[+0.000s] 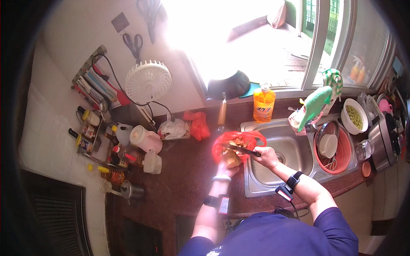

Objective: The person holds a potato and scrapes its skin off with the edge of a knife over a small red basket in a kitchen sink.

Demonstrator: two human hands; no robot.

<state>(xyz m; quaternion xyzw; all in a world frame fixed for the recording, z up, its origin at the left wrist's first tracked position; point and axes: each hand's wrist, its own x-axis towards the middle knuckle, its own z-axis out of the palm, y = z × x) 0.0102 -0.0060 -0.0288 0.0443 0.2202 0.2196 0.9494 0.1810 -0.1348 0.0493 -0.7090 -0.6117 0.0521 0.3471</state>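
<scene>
My left hand (228, 170) grips a yellowish-brown piece of produce (232, 159), whose exact kind I cannot tell. In my right hand (266, 156) is the dark handle of a knife (241, 149), its blade pointing left just above the produce. Below both lies an open red plastic bag (219, 144) on the counter beside the sink. Peelings and scraps (238, 140) fill part of the bag. Whether the blade touches the produce is unclear.
The steel sink (282, 134) is right of the bag, with a red colander (344, 153) of bowls on its drainboard. Behind stand an orange soap bottle (264, 105) and a wooden-handled peeler-like tool (222, 112). Seasoning bottles (117, 160) and a white fan (148, 81) are at left.
</scene>
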